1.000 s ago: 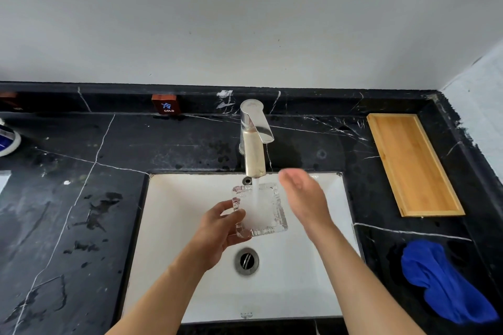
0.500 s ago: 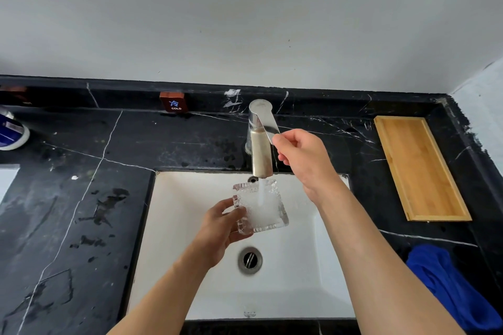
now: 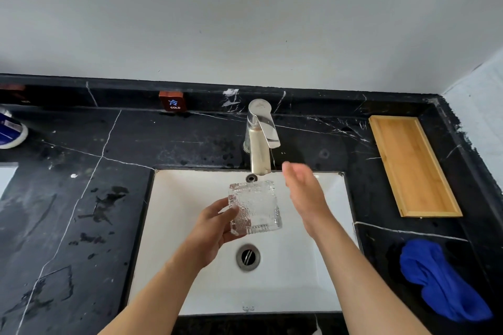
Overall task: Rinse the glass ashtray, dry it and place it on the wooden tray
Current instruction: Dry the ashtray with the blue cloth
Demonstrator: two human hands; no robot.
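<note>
A square textured glass ashtray [image 3: 257,205] is held over the white sink [image 3: 321,280], just below the tap spout. My left hand [image 3: 215,228] grips it by its left edge. My right hand [image 3: 304,193] hovers open just right of the ashtray, fingers apart, holding nothing. No water runs from the chrome tap [image 3: 260,139], whose lever is down. The wooden tray [image 3: 413,166] lies bare on the black counter at the right. A crumpled blue cloth [image 3: 441,280] lies in front of the tray, near the counter's front edge.
The black marble counter [image 3: 81,198] has wet patches left of the sink. A small red "COLD" sign [image 3: 173,102] stands on the back ledge. A blue and white container [image 3: 11,130] sits at the far left. The drain [image 3: 247,257] is below the ashtray.
My right hand let go of the tap lever and dropped beside the ashtray. The water stream that hit the ashtray has stopped. My left hand kept its grip.
</note>
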